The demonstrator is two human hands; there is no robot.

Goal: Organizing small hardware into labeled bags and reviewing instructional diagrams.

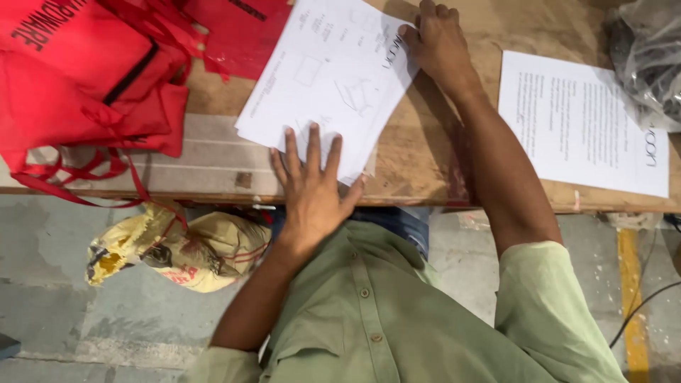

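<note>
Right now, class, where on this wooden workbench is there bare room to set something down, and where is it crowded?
Bare wood lies on the wooden workbench between the white diagram sheet and the white printed page, crossed by the right hand's forearm. The red fabric bags crowd the left end.
</note>
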